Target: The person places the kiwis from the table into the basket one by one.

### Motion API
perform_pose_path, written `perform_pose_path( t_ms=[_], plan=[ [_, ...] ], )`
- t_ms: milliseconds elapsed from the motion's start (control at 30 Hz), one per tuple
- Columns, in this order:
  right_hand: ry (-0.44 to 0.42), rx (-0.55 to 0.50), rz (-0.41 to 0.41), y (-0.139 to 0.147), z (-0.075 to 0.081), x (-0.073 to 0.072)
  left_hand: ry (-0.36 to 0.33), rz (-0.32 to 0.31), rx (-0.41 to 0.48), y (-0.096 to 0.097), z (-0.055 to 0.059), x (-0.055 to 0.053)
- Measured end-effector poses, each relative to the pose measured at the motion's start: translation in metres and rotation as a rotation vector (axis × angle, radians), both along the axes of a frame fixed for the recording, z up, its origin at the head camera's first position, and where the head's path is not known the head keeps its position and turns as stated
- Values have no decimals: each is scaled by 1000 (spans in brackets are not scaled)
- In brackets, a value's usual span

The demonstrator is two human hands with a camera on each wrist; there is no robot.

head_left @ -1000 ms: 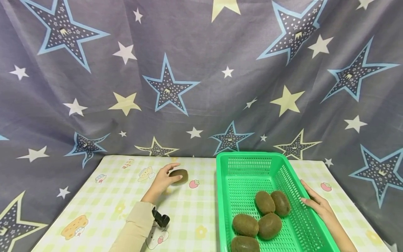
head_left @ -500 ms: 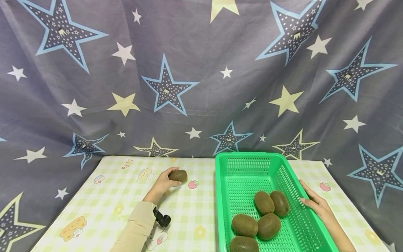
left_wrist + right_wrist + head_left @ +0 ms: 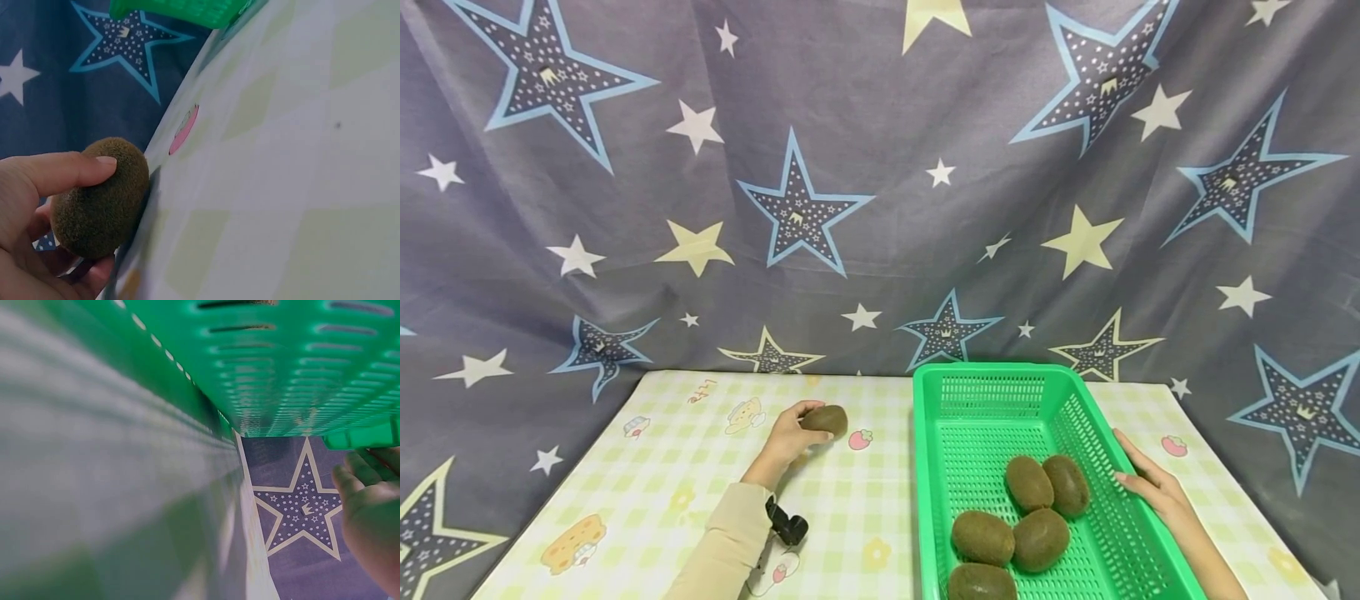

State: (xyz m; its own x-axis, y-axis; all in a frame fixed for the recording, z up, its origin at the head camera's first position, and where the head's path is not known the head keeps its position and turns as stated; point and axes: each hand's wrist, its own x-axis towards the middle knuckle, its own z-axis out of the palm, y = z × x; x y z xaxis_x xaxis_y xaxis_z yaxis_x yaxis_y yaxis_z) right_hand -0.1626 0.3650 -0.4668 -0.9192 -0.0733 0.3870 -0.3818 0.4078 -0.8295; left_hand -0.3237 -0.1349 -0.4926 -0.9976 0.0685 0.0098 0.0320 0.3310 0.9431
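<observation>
A brown fuzzy kiwi (image 3: 829, 422) is gripped by my left hand (image 3: 786, 442) on the left part of the table. In the left wrist view, the thumb lies across the kiwi (image 3: 103, 206) and other fingers curl under it; it stands close to the cloth. My right hand (image 3: 1161, 492) holds the right rim of a green plastic basket (image 3: 928, 467), with the thumb at the rim's top. In the right wrist view, fingers of that hand (image 3: 375, 512) reach up to the rim's underside. Several kiwis (image 3: 983, 537) lie in the basket's near half.
A checked tablecloth (image 3: 850, 492) with printed strawberries and flowers covers the table. Behind it hangs a grey curtain (image 3: 880, 108) with stars. A black wrist camera (image 3: 787, 523) sits on the left sleeve.
The left hand has closed its fingers round the kiwi, which looked only loosely touched a second ago. The right hand and the basket have stayed in place.
</observation>
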Motion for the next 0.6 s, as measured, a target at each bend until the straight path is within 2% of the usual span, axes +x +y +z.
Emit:
perform_pose_path(
  t_ms=[133, 267, 333, 467, 600],
  plan=[
    [-12, 2, 1, 0, 1, 0, 15, -18, 18, 5, 6, 4],
    [2, -26, 42, 0, 2, 0, 48, -64, 51, 15, 17, 10],
    [9, -34, 57, 0, 2, 0, 63, -104, 53, 20, 32, 19],
    [4, -24, 49, -1, 2, 1, 123, -163, 18, 30, 49, 28],
    [-6, -7, 22, -1, 2, 1, 171, -212, 5, 41, 72, 40]
  ],
)
